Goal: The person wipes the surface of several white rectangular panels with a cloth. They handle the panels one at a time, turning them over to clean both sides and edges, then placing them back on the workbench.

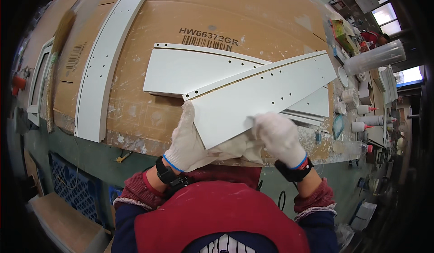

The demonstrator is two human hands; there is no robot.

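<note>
A white panel with drilled holes and a groove along its far edge lies aslant in front of me, its left end resting over a second white drilled panel. My left hand, in a white knit glove, grips the near left end, thumb up along the end edge and the other fingers hidden below. At the near long edge is my gloved right hand, closed and slightly blurred. A small greyish bit shows at its fingertips, too unclear to name. Beneath the near edge a crumpled off-white cloth is bunched.
Cardboard covers the table. A long white panel lies at the left, beside a brush with a long handle. More white pieces lie under the right end. Bottles and a clear plastic cylinder stand at the right.
</note>
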